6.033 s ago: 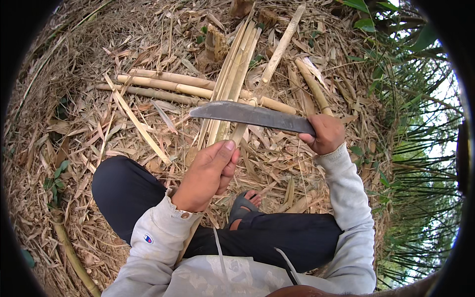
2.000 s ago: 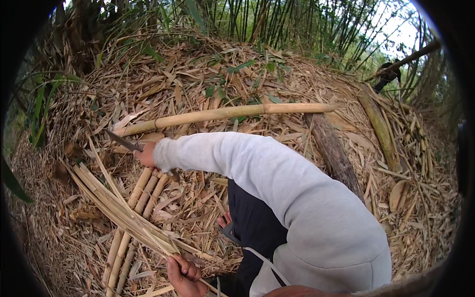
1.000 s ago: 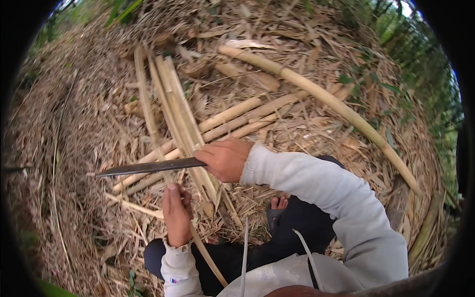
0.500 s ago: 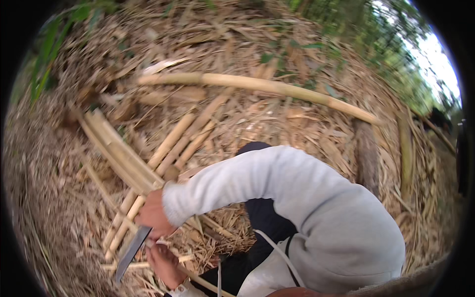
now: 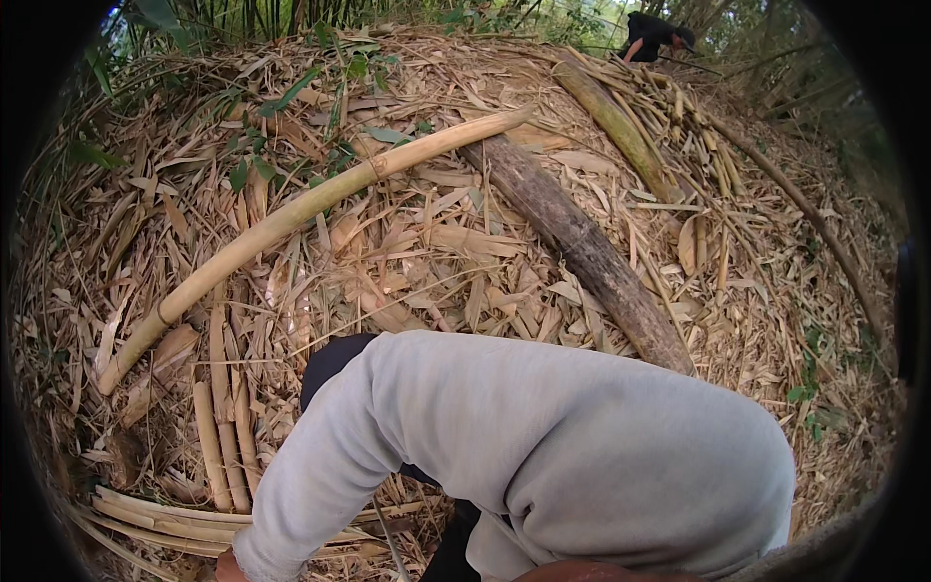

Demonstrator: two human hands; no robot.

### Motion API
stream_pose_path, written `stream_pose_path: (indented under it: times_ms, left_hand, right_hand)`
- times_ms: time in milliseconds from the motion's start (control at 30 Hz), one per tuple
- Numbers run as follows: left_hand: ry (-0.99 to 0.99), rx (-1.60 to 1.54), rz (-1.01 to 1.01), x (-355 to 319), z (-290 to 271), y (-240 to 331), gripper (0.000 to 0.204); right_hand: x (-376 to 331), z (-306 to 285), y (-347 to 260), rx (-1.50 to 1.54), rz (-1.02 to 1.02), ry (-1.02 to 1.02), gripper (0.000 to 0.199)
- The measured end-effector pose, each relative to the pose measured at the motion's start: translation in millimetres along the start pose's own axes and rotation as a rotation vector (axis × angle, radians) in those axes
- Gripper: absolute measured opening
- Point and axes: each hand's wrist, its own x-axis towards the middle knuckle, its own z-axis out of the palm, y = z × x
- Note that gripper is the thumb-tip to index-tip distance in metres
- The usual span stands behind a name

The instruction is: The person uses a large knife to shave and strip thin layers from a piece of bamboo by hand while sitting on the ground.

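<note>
My right arm in a grey sleeve [image 5: 543, 446] crosses the picture and reaches down to the lower left. Only the wrist of my right hand [image 5: 226, 566] shows at the bottom edge, so its grip is hidden. It is next to a bundle of pale split bamboo strips [image 5: 165, 514] lying on the ground. My left hand is out of the picture, and no knife is visible. Short bamboo pieces [image 5: 218, 427] lie just above the strips. My dark trouser knee [image 5: 335, 357] shows above the sleeve.
A long pale bamboo pole [image 5: 291, 218] curves across the dry leaf litter. A dark log [image 5: 582, 252] and a greenish bamboo stem [image 5: 616, 126] lie to the right. Another person in dark clothes [image 5: 655, 34] bends over at the top edge.
The view has swung to the right and up. The knife and my left hand, seen half a second ago at the lower left, have dropped out of the picture.
</note>
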Motion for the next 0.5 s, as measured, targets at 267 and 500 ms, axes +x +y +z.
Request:
stream_pose_path:
  times_ms: [267, 500]
  left_hand:
    - [-0.038, 0.051, -0.007, -19, 40, 13, 0.030]
    - [-0.078, 0.048, 0.017, -29, 68, 7, 0.032]
  right_hand:
    - [-12, -19, 8, -0.005, -0.020, 0.041, 0.055]
    - [-37, -23, 8, -0.015, -0.011, 0.060, 0.057]
